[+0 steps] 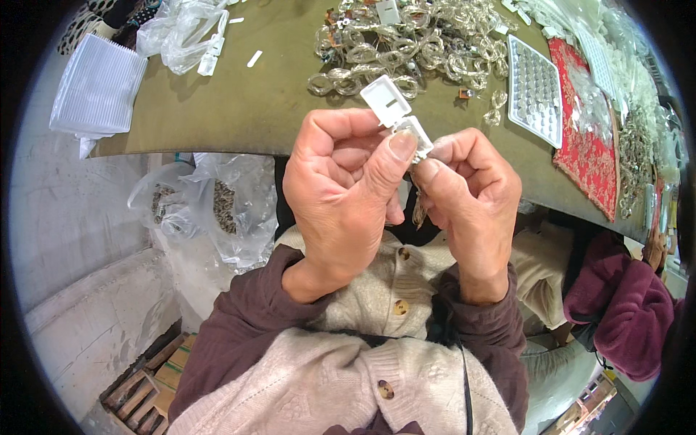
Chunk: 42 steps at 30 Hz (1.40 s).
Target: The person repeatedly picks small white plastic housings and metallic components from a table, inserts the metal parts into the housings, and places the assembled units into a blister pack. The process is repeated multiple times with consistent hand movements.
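Left hand (341, 177) pinches an open box (388, 103), right hand (467, 192) its lower end; wire bundles (406, 47) and a white tray (535, 133) lie beyond.

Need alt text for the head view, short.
A person's left hand holds a small open white case, with the right hand at its lower end. Beyond, a greenish table bears piled coiled wires; a white tray and red patterned sheet lie to the right.
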{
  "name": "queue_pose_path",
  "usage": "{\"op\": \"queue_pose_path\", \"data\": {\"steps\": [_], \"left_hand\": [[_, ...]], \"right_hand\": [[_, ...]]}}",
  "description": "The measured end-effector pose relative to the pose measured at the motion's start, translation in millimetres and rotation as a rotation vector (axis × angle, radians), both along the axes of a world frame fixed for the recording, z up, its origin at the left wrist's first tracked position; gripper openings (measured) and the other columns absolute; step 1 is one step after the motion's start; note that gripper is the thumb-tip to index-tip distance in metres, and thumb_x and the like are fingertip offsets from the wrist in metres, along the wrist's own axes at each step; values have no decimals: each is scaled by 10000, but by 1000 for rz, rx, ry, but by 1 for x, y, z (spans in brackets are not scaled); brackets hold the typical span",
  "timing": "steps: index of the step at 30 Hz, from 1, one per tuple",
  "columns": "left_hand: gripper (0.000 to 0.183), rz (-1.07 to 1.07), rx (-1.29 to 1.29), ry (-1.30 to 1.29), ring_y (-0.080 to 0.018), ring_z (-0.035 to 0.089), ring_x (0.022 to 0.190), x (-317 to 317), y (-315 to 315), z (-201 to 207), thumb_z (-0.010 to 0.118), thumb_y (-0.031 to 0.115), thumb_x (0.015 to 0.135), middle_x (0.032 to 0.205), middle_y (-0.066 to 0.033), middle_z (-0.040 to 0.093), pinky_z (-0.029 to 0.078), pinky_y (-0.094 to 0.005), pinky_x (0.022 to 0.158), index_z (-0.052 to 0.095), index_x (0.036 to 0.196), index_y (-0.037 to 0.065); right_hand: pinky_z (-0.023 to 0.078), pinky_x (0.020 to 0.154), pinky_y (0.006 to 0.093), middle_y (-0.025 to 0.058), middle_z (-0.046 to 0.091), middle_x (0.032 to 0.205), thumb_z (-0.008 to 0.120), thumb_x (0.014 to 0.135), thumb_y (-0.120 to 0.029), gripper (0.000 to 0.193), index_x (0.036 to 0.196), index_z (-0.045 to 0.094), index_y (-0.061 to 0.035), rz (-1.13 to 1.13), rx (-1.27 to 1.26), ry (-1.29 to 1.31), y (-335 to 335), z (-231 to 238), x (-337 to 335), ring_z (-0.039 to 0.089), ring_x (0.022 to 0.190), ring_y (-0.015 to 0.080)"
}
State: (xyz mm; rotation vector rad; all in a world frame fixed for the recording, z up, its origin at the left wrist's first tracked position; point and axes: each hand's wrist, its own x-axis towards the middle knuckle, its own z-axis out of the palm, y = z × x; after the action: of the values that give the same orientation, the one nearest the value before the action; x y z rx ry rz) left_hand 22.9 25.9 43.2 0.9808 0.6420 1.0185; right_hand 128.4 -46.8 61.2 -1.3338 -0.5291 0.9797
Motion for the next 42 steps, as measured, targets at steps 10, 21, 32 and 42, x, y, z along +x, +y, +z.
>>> {"op": "queue_pose_path", "data": {"steps": [10,21,32,42], "left_hand": [[247,-257,-221,-95,-86,631,597,9,15,4,602,149,992,958,-135,692,465,-176,450,524,1146,-27],[287,-494,-295,44,-146,705,684,45,15,9,553,215,1022,902,-156,687,579,-244,610,552,1169,-32],[213,-476,-111,78,-140,698,777,69,18,3,608,124,992,963,-93,670,580,-232,678,569,1117,-44],[225,-497,-171,81,-140,703,769,68,21,4,613,126,989,945,-86,680,578,-228,664,602,1124,-53]], "right_hand": [[502,747,242,50,640,939,636,932,4,112,1008,554,10,-7,160,-33,-6,-10,8,600,839,81],[468,654,240,41,624,850,678,883,-21,97,963,628,0,-342,-244,-823,-35,2,92,586,756,71],[479,620,329,111,636,807,704,839,-105,132,892,638,-3,-135,-445,-1099,-22,-1,128,630,672,233],[495,615,348,128,586,837,637,814,64,173,969,640,-14,96,-78,-1397,-13,2,139,615,682,279]]}}
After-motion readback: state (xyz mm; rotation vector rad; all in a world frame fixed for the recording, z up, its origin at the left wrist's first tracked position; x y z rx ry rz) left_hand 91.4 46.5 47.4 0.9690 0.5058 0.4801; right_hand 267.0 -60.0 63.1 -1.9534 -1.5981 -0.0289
